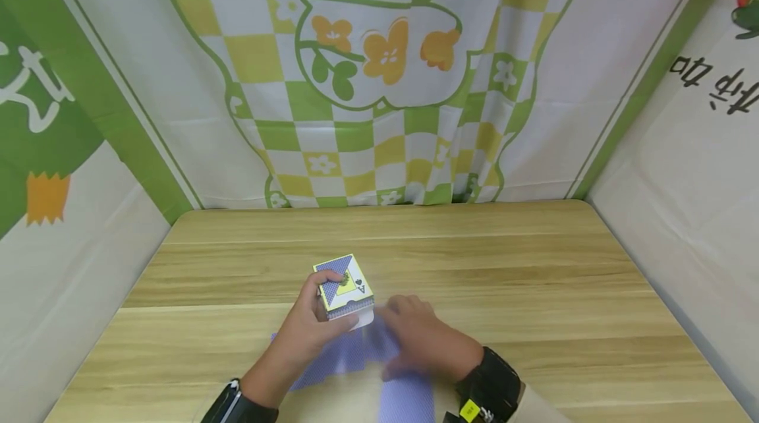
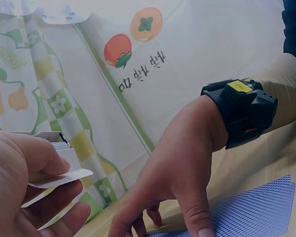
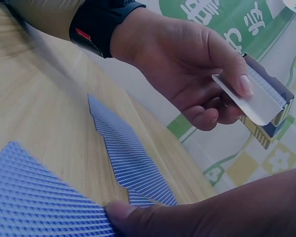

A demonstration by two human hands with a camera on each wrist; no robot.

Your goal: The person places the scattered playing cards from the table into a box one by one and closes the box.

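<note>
My left hand grips a playing card box above the table, its printed ace side facing up. The box's end flap stands open, and white card edges show inside. Below, blue-patterned playing cards lie spread face down on the wood. Over them reaches my right hand, blurred in the head view, thumb and fingers spread apart and pointing down. In the right wrist view its thumb touches the edge of the nearer cards. A second group of overlapping cards lies beyond; the other right fingertips are hidden there.
The wooden table carries the cards near its front edge. A printed cloth hangs behind it, and white side panels with green borders flank it. Both wrists wear black bands.
</note>
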